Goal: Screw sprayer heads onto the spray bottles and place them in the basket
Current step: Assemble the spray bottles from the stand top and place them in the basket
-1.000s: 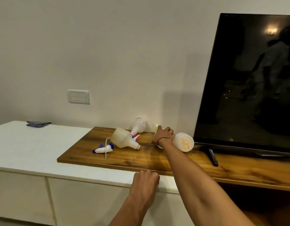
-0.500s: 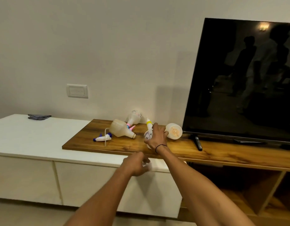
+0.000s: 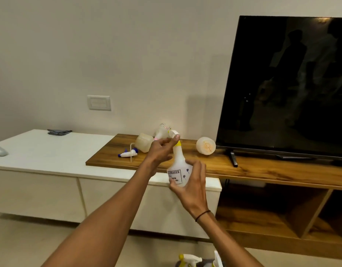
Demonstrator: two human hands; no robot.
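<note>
My right hand [image 3: 191, 180] grips the body of a white spray bottle [image 3: 178, 166] with a yellow collar, upright in the air in front of the cabinet. My left hand [image 3: 159, 153] pinches the white sprayer head [image 3: 175, 134] at the bottle's top. On the wooden board [image 3: 185, 162] lie a headless bottle [image 3: 144, 142], a bottle with a pink head [image 3: 163, 132], another bottle seen base-on [image 3: 205, 146] and a loose blue and white sprayer head [image 3: 127, 154]. At the bottom edge, finished yellow-headed bottles [image 3: 191, 260] show; the basket itself is hard to make out.
A large dark television [image 3: 285, 89] stands on the board at the right, its foot [image 3: 232, 158] near the bottles. A white cabinet [image 3: 50, 157] runs left, with a folded grey cloth [image 3: 59, 132] at its back. Open wooden shelves [image 3: 272, 209] sit below the television.
My right hand lifted the yellow-collared bottle off the board and brought it toward me. My left hand rose from the cabinet edge to the sprayer head.
</note>
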